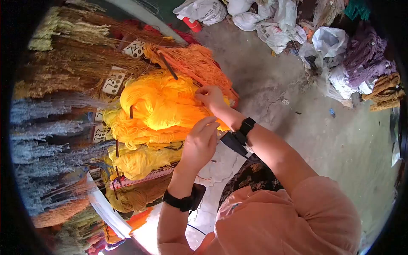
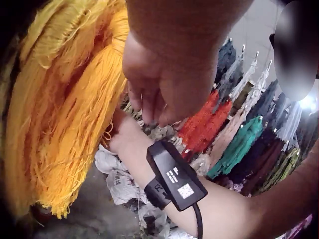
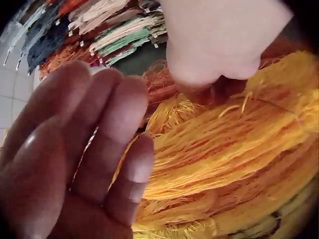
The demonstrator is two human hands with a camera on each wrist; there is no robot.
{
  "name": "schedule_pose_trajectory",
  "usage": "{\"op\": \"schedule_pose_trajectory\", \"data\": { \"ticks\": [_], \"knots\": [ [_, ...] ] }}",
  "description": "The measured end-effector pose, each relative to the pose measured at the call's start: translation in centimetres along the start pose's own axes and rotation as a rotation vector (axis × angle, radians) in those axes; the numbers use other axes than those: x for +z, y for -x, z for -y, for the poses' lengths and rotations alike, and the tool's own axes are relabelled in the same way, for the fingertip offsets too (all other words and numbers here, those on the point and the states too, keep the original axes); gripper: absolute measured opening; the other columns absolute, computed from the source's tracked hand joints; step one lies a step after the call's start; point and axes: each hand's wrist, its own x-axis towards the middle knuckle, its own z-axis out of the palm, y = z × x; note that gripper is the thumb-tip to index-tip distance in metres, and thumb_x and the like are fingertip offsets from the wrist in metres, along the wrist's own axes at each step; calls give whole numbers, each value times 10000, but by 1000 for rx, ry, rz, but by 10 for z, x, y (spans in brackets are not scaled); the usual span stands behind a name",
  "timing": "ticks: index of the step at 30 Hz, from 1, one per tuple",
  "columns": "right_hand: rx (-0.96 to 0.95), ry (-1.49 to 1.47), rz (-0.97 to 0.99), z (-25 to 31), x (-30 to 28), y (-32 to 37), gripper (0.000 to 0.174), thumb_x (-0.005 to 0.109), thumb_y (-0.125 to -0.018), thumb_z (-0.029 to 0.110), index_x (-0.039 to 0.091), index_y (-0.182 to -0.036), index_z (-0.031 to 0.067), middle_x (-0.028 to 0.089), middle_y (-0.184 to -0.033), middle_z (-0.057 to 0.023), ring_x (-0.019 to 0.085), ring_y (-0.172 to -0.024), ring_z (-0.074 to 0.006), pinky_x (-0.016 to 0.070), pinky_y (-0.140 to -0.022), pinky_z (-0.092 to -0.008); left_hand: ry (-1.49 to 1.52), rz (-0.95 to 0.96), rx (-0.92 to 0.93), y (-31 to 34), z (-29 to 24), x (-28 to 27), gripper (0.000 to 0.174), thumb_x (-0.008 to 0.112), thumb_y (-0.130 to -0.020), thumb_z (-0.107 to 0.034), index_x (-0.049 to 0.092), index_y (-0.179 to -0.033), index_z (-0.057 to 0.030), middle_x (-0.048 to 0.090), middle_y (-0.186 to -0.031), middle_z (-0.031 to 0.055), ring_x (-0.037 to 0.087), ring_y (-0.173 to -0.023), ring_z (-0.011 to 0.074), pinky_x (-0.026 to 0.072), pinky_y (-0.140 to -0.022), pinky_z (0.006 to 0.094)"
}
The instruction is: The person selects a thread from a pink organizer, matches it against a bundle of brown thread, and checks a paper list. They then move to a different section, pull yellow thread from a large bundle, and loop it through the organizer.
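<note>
A thick bundle of bright yellow-orange yarn skeins [image 1: 163, 102] hangs from the rack in front of me. At its near end my right hand [image 1: 212, 100] pinches the yarn with curled fingers. The right wrist view has that hand at the top, its fingertips sunk in shadow among the strands, a small loose loop of thread [image 3: 244, 101] beside them. My left hand [image 1: 199, 145] is held just below the right one, fingers lightly bent and palm facing the yarn. Seen large in the right wrist view, the left hand [image 3: 94, 149] is spread and holds nothing.
Orange skeins [image 1: 199, 63] hang beyond the yellow ones, paler yellow skeins [image 1: 140, 161] on the nearer side. Dark rods [image 1: 168, 66] stick out of the rack, with numbered cards [image 1: 114, 80] behind. White sacks [image 1: 276, 36] and purple yarn [image 1: 367, 55] lie on the concrete floor.
</note>
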Motion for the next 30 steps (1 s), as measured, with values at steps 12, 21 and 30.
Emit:
{"op": "schedule_pose_trajectory", "data": {
  "ticks": [12, 21, 30],
  "knots": [
    [85, -313, 150, -10, -5, -9, 125, 590, -706, 104, 585, -718, -20, 520, -611, 4, 435, -565, -72, 343, -485, -254, 42, -31, -85, -7, 28, 9, 180, 543, -707, 44, 555, -886, 30, 553, -943, 181, 551, -860, 328, 452, -745, 341],
    [255, -596, 148, -7, -17, -1, 56, 585, -721, 70, 589, -698, 19, 493, -579, 9, 414, -497, -58, 316, -434, -204, 65, -39, -156, -8, 32, 7, 166, 548, -724, 26, 570, -889, 23, 573, -944, 169, 561, -890, 290, 444, -768, 319],
    [386, -1394, 157, -8, -23, 9, 47, 518, -769, 46, 528, -798, 81, 546, -752, -43, 416, -556, -88, 339, -459, -207, 56, -38, -140, -11, 30, 8, 163, 548, -726, 19, 565, -888, 29, 574, -927, 177, 561, -887, 296, 441, -770, 322]
  ]
}}
